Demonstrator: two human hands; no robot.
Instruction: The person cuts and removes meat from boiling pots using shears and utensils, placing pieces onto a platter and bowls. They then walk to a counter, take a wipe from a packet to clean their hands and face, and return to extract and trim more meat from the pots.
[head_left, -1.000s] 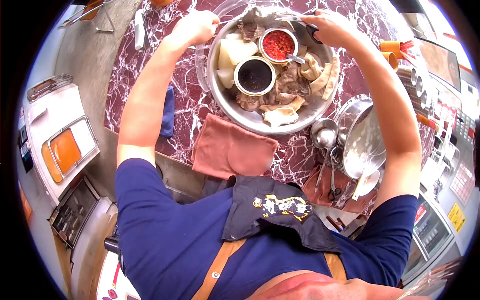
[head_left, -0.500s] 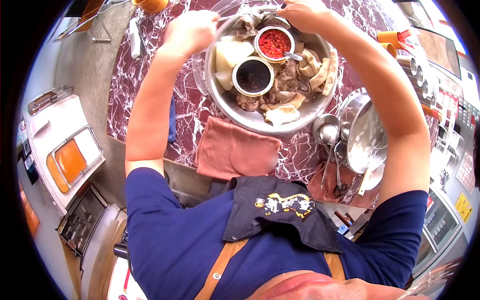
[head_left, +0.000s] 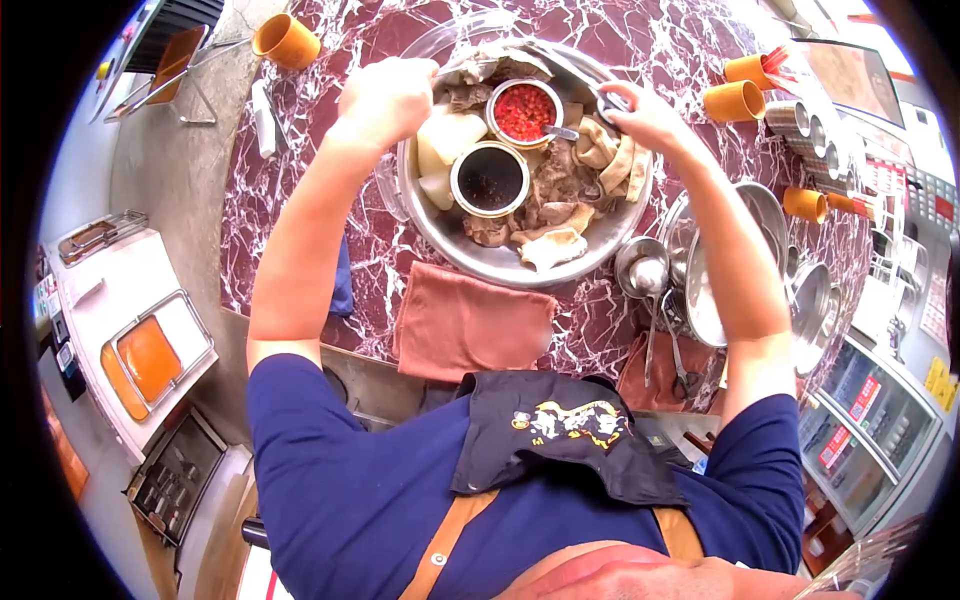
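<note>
One large metal basin is placed on the marbled tabletop. By the right hand, one pair of scissors is grasped at its dark handle, and the blades are directed to the grey meat at the far side of the basin. The left hand is clenched near the opposite rim; one thin metal tool is held in it, but its exact kind cannot be told. Inside the basin two round bowls are set: one is filled with red chopped chilli, where one spoon is put, and one with dark sauce. Around them white chunks and many meat slices are laid, which cannot be counted exactly. Nearer to the body, two brown cloths are seen. On the right one, a second pair of scissors is laid, just beside one ladle. At least four orange cups are counted on the tabletop.
</note>
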